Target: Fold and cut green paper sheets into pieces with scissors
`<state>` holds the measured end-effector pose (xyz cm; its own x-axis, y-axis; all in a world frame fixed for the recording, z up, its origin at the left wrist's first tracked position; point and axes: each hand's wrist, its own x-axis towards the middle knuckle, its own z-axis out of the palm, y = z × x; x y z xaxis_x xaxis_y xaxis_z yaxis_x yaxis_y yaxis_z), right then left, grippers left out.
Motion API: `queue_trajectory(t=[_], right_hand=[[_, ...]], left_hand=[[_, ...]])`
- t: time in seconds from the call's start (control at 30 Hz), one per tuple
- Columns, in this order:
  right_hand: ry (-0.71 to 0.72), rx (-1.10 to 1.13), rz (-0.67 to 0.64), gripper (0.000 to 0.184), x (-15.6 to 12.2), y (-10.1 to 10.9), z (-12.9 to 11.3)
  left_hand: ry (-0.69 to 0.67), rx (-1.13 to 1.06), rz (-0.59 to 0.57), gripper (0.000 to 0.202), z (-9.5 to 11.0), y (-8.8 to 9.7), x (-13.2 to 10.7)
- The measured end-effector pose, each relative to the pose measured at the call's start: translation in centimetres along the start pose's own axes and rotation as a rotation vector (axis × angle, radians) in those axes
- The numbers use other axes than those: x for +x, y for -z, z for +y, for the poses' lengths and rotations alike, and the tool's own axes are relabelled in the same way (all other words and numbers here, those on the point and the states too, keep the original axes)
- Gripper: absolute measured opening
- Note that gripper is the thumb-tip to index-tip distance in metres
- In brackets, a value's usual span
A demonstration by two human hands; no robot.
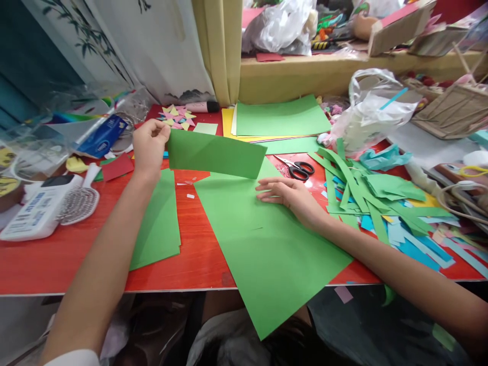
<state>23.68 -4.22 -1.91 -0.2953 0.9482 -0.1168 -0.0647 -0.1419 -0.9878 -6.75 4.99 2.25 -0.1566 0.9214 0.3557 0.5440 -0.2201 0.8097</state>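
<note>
My left hand (148, 145) pinches the left end of a long green paper strip (215, 154) and holds it up above the red table (198, 254). Flat on a large green paper sheet (263, 244) lies my right hand (292, 195), fingers stretched out and pointing left; the sheet hangs over the table's front edge. A smaller green sheet (158, 223) rests under my left forearm. Black-handled scissors (299, 169) sit just beyond my right hand.
Green and blue paper offcuts (381, 203) pile up at the right. A stack of green and yellow sheets (280, 119) lies at the back, next to small paper stars (176, 117). A hairbrush (78, 201) and white device (38, 208) sit at the left. A plastic bag (371, 114) stands behind the offcuts.
</note>
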Motion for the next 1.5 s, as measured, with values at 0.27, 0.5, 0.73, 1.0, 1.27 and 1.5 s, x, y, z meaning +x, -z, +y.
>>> queue_trajectory(t=[0.27, 0.5, 0.73, 1.0, 1.27, 1.5], right_hand=[[0.087, -0.061, 0.157, 0.065, 1.7, 1.9, 1.2], [0.086, -0.015, 0.056, 0.064, 1.2, 1.6, 0.4], [0.027, -0.02, 0.01, 0.024, 0.6, 1.4, -0.7], [-0.017, -0.309, -0.194, 0.022, -0.2, 0.4, -0.6], [0.101, -0.54, -0.222, 0.023, -0.8, 0.2, -0.5], [0.186, -0.544, -0.237, 0.027, -1.1, 0.2, -0.9]], left_hand=[[0.185, -0.709, -0.19, 0.018, 1.6, -1.3, -1.2], [0.111, -0.805, -0.252, 0.013, 3.0, -1.3, -2.1], [0.185, -0.272, -0.208, 0.01, 1.6, -2.4, -1.4], [-0.255, 0.15, -0.58, 0.023, 7.8, -5.7, -7.5], [-0.203, 0.073, -0.727, 0.013, 8.5, -7.8, -10.3], [-0.035, 0.032, -0.768, 0.016, 8.9, -7.2, -10.1]])
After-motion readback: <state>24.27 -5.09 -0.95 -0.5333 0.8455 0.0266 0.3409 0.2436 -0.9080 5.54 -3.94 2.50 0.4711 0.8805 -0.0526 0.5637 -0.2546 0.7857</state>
